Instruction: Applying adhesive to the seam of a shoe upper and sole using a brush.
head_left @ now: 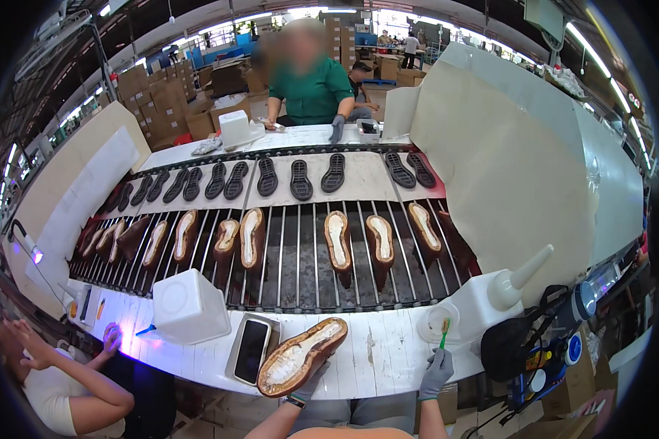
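My left hand [310,385], gloved in grey, is closed around a brown shoe upper [304,357] at the front edge of the white bench [370,351]. The upper lies sole side up, and its white inner bottom shows a brown rim. In my gloved right hand [437,374] is a small brush with a green handle [444,335], like a toothbrush. Its head is at a shallow round dish [426,322] beside a white plastic bottle with a long spout [490,296].
Beyond the bench, a rack of metal bars [293,249] carries several similar uppers; black soles [300,181] line a pale strip behind. A phone in a tray [251,350] and a white container [189,307] stand left. One person sits at left; another [311,91] stands opposite.
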Motion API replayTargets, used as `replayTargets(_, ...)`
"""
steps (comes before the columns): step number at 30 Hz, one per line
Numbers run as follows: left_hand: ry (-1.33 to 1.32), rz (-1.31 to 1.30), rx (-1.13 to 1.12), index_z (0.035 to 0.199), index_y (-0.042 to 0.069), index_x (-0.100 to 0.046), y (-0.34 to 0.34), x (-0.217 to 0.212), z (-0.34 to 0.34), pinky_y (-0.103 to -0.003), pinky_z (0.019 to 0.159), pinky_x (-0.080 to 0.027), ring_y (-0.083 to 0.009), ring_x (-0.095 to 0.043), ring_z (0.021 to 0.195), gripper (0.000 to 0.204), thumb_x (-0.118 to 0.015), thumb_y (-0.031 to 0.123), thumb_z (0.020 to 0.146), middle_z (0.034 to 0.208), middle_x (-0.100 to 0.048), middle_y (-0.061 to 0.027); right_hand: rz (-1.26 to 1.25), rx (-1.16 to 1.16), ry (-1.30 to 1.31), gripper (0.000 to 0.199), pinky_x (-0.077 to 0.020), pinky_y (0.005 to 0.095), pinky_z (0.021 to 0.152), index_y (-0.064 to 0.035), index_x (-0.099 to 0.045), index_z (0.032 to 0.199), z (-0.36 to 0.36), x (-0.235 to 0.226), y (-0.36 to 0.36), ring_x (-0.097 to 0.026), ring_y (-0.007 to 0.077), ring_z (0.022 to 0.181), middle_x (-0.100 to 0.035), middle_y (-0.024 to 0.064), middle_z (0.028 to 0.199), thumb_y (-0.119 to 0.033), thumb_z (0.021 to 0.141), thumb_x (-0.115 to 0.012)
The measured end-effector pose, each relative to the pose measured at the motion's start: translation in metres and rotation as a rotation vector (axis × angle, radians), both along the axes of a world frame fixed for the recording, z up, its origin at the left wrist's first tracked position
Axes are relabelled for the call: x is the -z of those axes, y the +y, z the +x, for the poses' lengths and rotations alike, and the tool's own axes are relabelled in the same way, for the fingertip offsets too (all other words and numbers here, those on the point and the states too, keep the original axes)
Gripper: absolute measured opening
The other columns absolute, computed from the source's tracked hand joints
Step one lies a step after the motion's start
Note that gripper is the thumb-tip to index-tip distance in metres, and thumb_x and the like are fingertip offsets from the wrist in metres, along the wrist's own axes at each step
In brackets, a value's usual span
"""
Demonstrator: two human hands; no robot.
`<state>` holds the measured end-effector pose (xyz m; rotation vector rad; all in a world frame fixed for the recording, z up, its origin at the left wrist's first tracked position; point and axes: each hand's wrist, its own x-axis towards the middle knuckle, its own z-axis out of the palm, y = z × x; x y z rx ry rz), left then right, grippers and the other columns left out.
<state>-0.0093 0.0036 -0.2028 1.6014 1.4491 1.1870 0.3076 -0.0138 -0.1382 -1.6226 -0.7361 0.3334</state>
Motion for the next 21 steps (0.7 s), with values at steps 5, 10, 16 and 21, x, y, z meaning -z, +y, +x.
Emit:
replayTargets(5,-0.021,-0.027,0.028,0.139,0.012,-0.044,-0.0021,-0.0018,-0.0002,-0.038,0.108,-0.036,-0.0261,-0.047,0.126,0.067,-0.073,0.035,0.083,0.138,-0.049,-0.0099,-0.009,0.005,-0.010,0.023,-0.0323,0.0271,0.045,-0.0002,-0.062,0.082,-0.0018,-0.0056,-0.0006,-0.041,0.0075,0.046,-0.050,0.0014,0.056,-0.015,0.096,-0.052)
replayTargets(10,-0.047,-0.022,0.022,0.139,0.012,-0.044,-0.0018,-0.0083,0.0017,-0.039,0.108,-0.036,-0.0257,-0.047,0.126,0.067,-0.072,0.037,0.083,0.138,-0.049,-0.0100,-0.022,0.006,-0.016,0.024,-0.0324,0.0271,0.045,-0.0004,-0.062,0.082,-0.0023,-0.0070,0.0003,-0.041,0.0075,0.046,-0.050,0.0013,0.056,-0.016,0.096,-0.051)
replayTargets(16,-0.035,0.004,0.003,0.137,0.011,-0.047,0.0041,-0.0020,0.0020,-0.037,0.106,-0.037,-0.0241,-0.049,0.124,0.064,-0.073,0.034,0.083,0.136,-0.052,-0.0096,-0.016,0.015,-0.032,0.023,-0.0328,0.0272,0.045,-0.0009,-0.062,0.082,-0.0011,-0.0036,0.0043,-0.041,0.0076,0.046,-0.050,0.0014,0.057,-0.016,0.097,-0.051)
replayTargets(21,-0.054,0.053,-0.021,0.134,0.009,-0.049,0.0039,-0.0060,0.0041,-0.037,0.105,-0.039,-0.0237,-0.051,0.122,0.061,-0.074,0.030,0.083,0.134,-0.053,-0.0100,-0.009,0.013,-0.020,0.023,-0.0326,0.0272,0.045,-0.0011,-0.062,0.083,0.0012,0.0001,0.0015,-0.041,0.0077,0.045,-0.051,0.0017,0.057,-0.015,0.096,-0.051)
